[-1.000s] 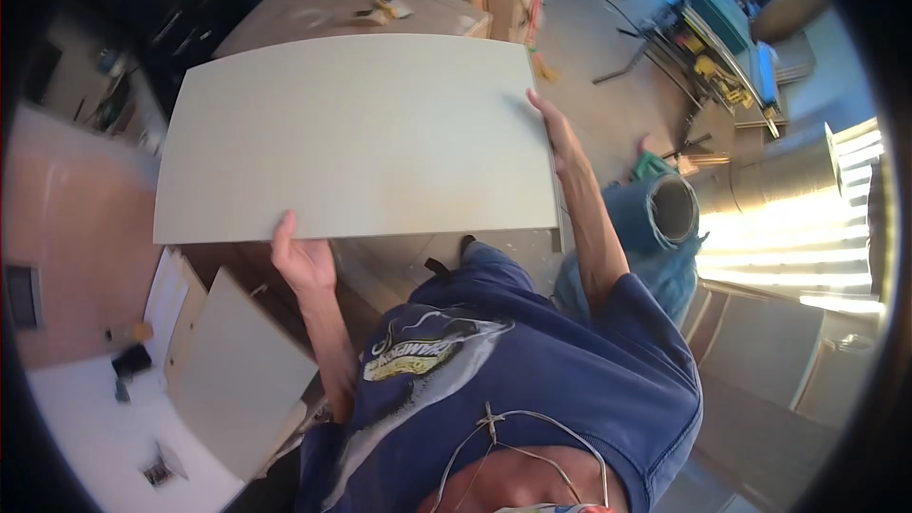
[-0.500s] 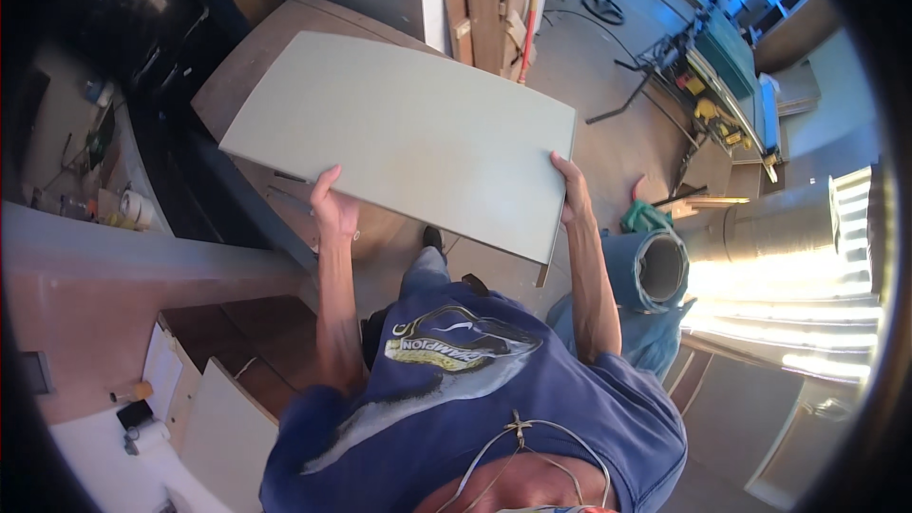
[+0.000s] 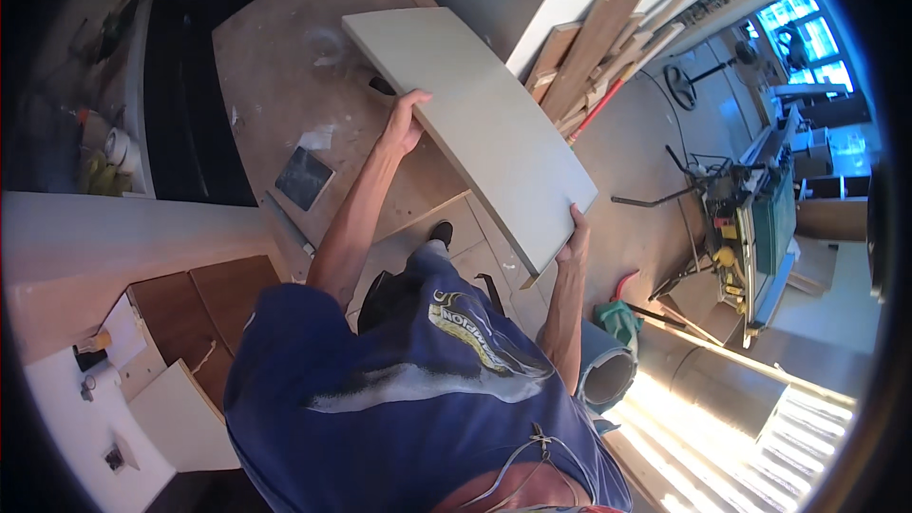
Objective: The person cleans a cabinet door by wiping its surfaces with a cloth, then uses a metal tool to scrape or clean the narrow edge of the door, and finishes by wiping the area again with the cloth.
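Note:
A rectangular pale grey-white board [image 3: 484, 119] is held out in front of me, slanting from far left to near right. My left hand [image 3: 406, 122] grips its left long edge, thumb on the top face and fingers beneath. Around the near right end closes my right hand [image 3: 574, 239], its thumb also on top. The fingers under the board are hidden. Below the board's left side lies a wooden worktop [image 3: 304, 66], bearing a dark flat rectangular piece [image 3: 304, 178] and a whitish scrap [image 3: 316, 137].
Wooden offcuts [image 3: 594, 47] lean on the white wall beyond the board. A workbench with tools [image 3: 750, 228] stands at the far right. Near my right arm is a large blue-grey roll [image 3: 608, 375]. Brown panels [image 3: 204, 309] and a white surface [image 3: 81, 418] lie at the left.
The board has turned clockwise, its far end now pointing away and its near end to the right. My left hand has moved forward and right. More of the worktop shows.

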`<state>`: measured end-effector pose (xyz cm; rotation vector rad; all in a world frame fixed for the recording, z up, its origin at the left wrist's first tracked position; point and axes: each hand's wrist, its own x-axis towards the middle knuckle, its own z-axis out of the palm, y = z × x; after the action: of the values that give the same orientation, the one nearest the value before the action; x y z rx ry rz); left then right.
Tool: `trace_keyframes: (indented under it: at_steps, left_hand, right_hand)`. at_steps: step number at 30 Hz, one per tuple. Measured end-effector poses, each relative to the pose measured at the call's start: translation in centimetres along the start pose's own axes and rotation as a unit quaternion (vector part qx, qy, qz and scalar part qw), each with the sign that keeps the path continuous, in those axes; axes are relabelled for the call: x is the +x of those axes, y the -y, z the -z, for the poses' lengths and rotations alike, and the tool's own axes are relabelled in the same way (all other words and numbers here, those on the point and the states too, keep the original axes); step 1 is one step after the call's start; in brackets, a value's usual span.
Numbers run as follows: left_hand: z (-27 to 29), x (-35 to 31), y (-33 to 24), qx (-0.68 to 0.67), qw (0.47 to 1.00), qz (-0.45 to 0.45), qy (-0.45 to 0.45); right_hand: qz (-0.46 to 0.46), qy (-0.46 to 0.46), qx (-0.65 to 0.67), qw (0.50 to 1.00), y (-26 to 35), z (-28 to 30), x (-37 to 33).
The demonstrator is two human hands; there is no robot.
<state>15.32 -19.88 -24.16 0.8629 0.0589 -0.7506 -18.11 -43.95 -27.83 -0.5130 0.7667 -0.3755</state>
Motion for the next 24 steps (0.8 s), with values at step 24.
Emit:
trace_keyframes:
  at_steps: [24]
  left_hand:
    - [3.9, 8.6, -4.5, -0.176, 0.978, -0.087, -0.069]
  right_hand:
    - [-0.060, 0.052, -0.053, 0.995, 7.0, -18.2, 1.3]
